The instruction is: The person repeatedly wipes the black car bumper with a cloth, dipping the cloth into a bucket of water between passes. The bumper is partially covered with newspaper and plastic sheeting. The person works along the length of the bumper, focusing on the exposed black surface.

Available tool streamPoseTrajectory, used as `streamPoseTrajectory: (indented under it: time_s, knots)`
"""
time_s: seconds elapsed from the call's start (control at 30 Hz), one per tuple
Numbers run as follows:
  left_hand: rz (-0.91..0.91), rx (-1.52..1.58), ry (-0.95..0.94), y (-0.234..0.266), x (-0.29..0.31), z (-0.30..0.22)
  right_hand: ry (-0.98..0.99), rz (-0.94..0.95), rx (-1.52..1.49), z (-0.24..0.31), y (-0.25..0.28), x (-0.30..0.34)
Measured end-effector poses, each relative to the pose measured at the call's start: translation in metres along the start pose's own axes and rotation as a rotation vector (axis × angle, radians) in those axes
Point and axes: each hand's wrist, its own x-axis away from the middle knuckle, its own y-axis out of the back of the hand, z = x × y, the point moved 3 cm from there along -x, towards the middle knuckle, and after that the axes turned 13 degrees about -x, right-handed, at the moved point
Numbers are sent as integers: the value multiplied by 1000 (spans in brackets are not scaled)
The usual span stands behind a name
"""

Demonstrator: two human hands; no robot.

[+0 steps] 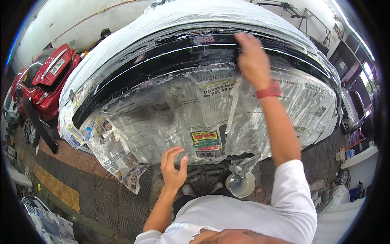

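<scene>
Fingers [245,40] of the right hand [252,57] are laid flat and close together against the glossy black panel [178,51] of a car body, right where the upper edge of the newspaper masking [170,114] meets the bare paint; nothing is seen to be gripped, and whether a strip of tape lies under the fingertips cannot be told. A red wristband [269,91] is worn on that arm, and a white sleeve [293,195] covers it from the elbow down toward the lower edge of the view. Lower down, the left hand [173,168] is held open just below the bottom edge of the newspaper, its fingers loosely curled and spread, with the thumb set apart; the fingertips are close to the paper, but contact cannot be confirmed. The newspaper sheets are spread across the middle of the body, taped together, and a darker, greyish patch is seen on them left of centre. Clear plastic sheeting [191,16] is draped over the upper part of the car, above the black panel. A white, round container [240,185] is seen on the paved floor [93,183] beneath the paper, near the person's feet. A red car [44,81] is parked well apart at the left, and loose newspaper [50,225] is piled at the lower left.
</scene>
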Motion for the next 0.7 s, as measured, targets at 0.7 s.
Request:
streamPoseTrajectory:
  time_s: [0.7]
  knots:
    - [318, 126, -334, -47, -92, -98, -52, 74, -56, 99, -64, 25]
